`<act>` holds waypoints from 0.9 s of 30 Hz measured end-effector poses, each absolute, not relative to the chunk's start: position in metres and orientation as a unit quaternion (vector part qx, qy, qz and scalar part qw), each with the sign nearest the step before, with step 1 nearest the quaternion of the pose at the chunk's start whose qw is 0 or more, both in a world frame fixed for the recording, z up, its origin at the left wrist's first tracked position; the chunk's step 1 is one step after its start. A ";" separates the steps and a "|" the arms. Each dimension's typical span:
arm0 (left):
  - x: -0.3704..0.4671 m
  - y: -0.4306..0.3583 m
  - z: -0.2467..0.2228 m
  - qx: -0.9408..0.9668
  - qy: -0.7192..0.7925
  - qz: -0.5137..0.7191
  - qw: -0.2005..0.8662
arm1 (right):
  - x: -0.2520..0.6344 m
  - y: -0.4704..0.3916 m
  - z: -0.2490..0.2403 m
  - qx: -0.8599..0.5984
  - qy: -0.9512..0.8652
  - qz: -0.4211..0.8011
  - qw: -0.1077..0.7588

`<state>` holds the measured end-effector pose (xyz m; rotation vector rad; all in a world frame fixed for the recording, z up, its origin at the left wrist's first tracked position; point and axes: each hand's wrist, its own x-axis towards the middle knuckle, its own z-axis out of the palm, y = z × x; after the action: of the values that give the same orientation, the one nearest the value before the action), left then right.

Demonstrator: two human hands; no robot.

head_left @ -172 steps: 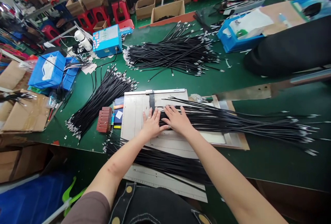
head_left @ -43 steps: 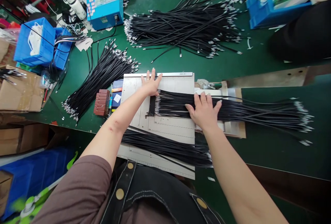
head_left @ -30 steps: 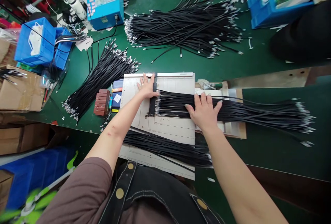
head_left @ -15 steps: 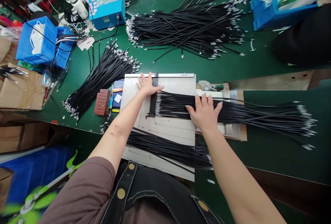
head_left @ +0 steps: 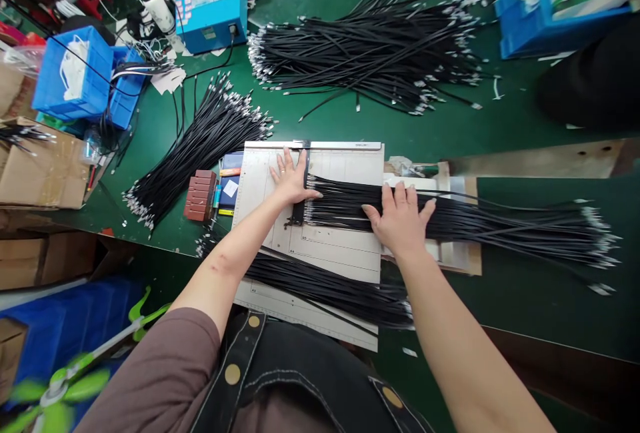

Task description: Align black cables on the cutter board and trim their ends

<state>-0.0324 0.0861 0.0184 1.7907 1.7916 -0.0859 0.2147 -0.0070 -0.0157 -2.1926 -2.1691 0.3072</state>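
Observation:
A row of black cables [head_left: 345, 203] lies side by side on a white ruled board [head_left: 340, 253], their left ends against a dark bar [head_left: 299, 213]. My left hand [head_left: 293, 179] is spread beside that bar, its thumb at the metal cable ends. Flat on top of the same cables, near the board's right edge, rests my right hand [head_left: 401, 216] with fingers apart. The cables run on to the right past the board. Another black bundle [head_left: 325, 286] crosses the lower part of the board, nearer my body.
A large cable pile [head_left: 365, 53] lies behind the board, another [head_left: 195, 153] to its left. Brown blocks [head_left: 200, 195] sit left of the board. Farther off are a blue machine [head_left: 213, 3] and blue bins [head_left: 75, 73]. A green fan [head_left: 55, 393] is at lower left.
My left hand has slid a little toward me along the bar, its thumb now lower on the cable ends. My right hand stays on the cables. The view has shifted slightly.

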 end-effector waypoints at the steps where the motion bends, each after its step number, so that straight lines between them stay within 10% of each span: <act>1: -0.033 0.087 0.019 0.682 0.670 -0.034 0.290 | 0.215 -0.007 -0.016 -0.708 -0.698 0.101 0.022; 27: -0.036 0.059 0.010 0.669 0.685 -0.004 0.288 | 0.216 -0.007 -0.017 -0.707 -0.697 0.118 0.037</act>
<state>-0.0364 0.0593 0.0097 1.7870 1.8293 -0.0115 0.2159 -0.0066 -0.0170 -2.1695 -2.1394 0.3617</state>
